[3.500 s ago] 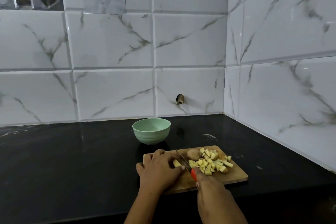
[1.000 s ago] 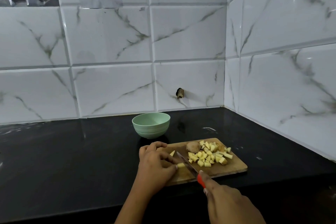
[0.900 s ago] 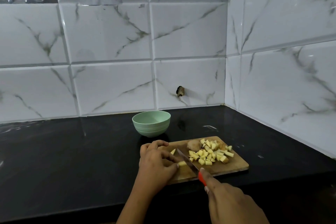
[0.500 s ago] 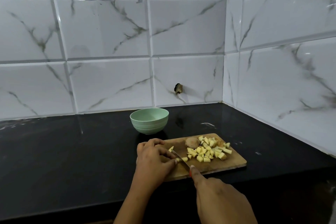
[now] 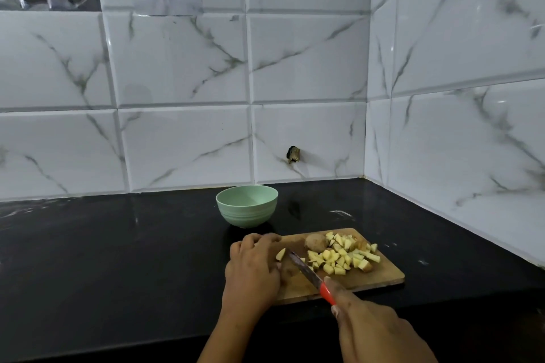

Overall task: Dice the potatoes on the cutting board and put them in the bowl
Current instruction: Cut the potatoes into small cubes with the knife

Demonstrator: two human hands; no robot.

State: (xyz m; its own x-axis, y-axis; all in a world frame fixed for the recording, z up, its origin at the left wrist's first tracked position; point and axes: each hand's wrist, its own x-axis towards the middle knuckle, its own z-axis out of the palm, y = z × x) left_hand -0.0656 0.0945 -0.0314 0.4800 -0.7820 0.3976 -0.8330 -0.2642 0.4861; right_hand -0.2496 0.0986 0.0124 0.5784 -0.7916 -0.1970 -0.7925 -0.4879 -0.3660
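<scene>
Knife: red-handled steel knife [image 5: 306, 272] pulled back; my right hand [image 5: 374, 330] grips it.
Left hand [image 5: 253, 270]: curled, pinning pale potato wedge [image 5: 280, 254] beside blade.
Potatoes: yellow dice [image 5: 343, 258] on wooden cutting board [image 5: 386, 277]; mint-green bowl [image 5: 247, 206] behind.
Risk: wedge slips, blade nicks knuckles.

Our left hand [image 5: 253, 268] lies palm down, fingers curled under. We cannot tell if they hold anything. Its arm comes up from the bottom edge. Our right hand [image 5: 374, 330] sits lower, to the right. It grips a thin metal knife [image 5: 309, 274] by its red handle, with one finger stretched forward along it.
</scene>
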